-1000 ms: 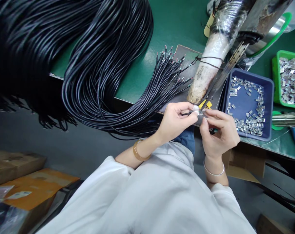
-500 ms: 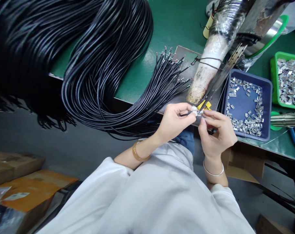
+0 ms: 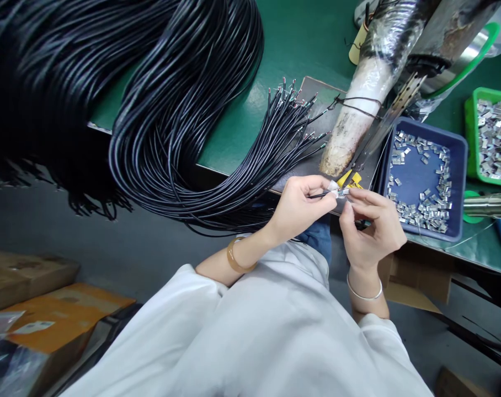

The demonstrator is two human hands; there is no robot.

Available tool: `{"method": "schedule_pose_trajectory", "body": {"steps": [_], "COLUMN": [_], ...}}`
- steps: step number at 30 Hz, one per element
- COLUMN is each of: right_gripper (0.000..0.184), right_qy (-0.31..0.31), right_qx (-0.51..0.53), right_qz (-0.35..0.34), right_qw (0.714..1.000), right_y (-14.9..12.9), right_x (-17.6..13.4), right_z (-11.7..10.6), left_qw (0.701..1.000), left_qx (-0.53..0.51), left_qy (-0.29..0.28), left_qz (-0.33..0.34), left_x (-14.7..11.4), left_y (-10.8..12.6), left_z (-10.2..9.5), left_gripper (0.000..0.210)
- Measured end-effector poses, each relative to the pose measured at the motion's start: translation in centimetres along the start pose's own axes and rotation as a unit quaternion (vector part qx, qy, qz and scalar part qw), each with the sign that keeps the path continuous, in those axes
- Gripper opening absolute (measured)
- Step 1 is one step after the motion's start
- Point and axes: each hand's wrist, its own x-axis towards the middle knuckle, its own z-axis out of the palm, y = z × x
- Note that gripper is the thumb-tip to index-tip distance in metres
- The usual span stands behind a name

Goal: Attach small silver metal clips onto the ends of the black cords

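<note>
While your left hand (image 3: 296,207) pinches the end of a thin black cable (image 3: 319,194) between thumb and forefinger, your right hand (image 3: 370,223) meets it from the other side, fingertips closed on a small silver metal clip (image 3: 342,192) right at the cable's tip. Both hands are held just off the near edge of the green-topped workbench (image 3: 300,38), with the clip and cable end between them, touching. Just beyond your fingers lie yellow-handled pliers (image 3: 350,179), partly hidden. To your right, on the bench, sits a blue plastic tray (image 3: 414,176) scattered with more silver clips, and farther right a green plastic bin (image 3: 470,138) heaped with the same parts. A thick bundle of black cables (image 3: 180,110) drapes over the bench edge to your left, its stripped ends fanned out near a worn, tape-wrapped machine arm (image 3: 358,116).
</note>
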Motion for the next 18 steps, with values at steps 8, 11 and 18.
{"method": "schedule_pose_trajectory", "body": {"steps": [8, 11, 18], "right_gripper": [0.015, 0.013, 0.017], "right_qy": [-0.004, -0.011, 0.009], "right_qx": [-0.024, -0.026, 0.014], "right_qz": [-0.001, 0.01, 0.019], "right_qw": [1.0, 1.0, 1.0], "right_y": [-0.18, -0.33, -0.26], "right_x": [0.21, 0.34, 0.28], "right_z": [-0.12, -0.11, -0.56], "left_qw": [1.0, 0.999, 0.999], "left_qx": [0.028, 0.039, 0.014], "left_qy": [-0.004, -0.007, -0.039], "left_qz": [0.005, 0.007, -0.016], "left_x": [-0.23, -0.23, -0.38], "left_y": [0.55, 0.52, 0.48], "left_z": [-0.24, -0.4, -0.43], "left_gripper": [0.007, 0.009, 0.008]}}
